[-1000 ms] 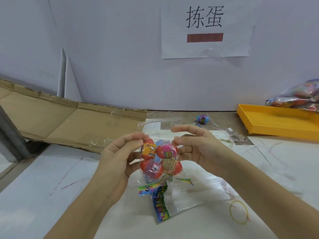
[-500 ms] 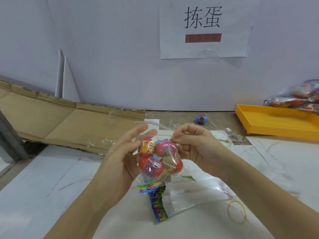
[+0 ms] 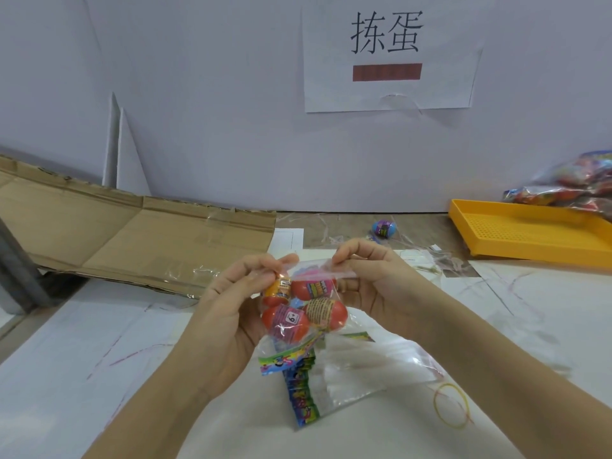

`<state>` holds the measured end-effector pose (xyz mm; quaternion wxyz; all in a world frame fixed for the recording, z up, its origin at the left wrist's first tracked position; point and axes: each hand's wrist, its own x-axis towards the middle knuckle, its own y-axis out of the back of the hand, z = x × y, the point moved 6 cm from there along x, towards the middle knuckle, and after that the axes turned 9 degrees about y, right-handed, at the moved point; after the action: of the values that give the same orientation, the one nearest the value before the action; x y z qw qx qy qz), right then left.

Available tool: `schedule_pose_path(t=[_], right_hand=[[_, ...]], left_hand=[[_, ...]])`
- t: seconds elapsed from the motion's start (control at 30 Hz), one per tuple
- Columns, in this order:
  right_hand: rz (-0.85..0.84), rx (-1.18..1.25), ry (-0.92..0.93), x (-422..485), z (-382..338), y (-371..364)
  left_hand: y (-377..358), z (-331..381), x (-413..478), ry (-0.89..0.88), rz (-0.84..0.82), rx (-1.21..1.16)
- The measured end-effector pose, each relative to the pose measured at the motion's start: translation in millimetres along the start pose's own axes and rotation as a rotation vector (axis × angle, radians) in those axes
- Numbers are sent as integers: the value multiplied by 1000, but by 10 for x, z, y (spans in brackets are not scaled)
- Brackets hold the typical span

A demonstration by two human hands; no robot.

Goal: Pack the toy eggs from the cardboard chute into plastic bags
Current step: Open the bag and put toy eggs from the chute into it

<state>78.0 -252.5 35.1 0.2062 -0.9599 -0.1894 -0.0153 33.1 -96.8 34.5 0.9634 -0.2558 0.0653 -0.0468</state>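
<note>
I hold a clear plastic bag (image 3: 326, 329) in the air above the table, with several red and orange toy eggs (image 3: 303, 304) inside it. My left hand (image 3: 238, 303) pinches the left end of the bag's top strip. At the strip's right end my right hand (image 3: 374, 279) pinches it too, and the strip runs taut between them. The flat cardboard chute (image 3: 139, 243) lies at the back left with no eggs visible on it. One blue and purple egg (image 3: 383, 228) lies loose on the table behind my hands.
A stack of clear bags with colourful header cards (image 3: 334, 382) lies under my hands. A yellow rubber band (image 3: 452, 405) sits to its right. An orange tray (image 3: 530, 236) stands at the back right beside filled bags (image 3: 576, 187). A paper sign (image 3: 387, 51) hangs on the wall.
My hands moved from cupping the eggs to the bag's top edge. Both now pinch the strip and stretch it out between them.
</note>
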Motion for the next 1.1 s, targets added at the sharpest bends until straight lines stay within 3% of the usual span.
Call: schedule_pose_path(t=[0.6,0.73,0.87,1.1], right_hand=[[-9,69,-8,-8,-50,-44],[-29,78,1,-13,-71,-52],[-44,68,19,-5,-57,-37],[82,85,-6,33,-31,44]], left_hand=[[5,18,-19,-43,-93,18],[-29,20,-39,-2,-188,-73],[19,-5,-5,-36,-50,52],[58,-15,33,-123,-25,169]])
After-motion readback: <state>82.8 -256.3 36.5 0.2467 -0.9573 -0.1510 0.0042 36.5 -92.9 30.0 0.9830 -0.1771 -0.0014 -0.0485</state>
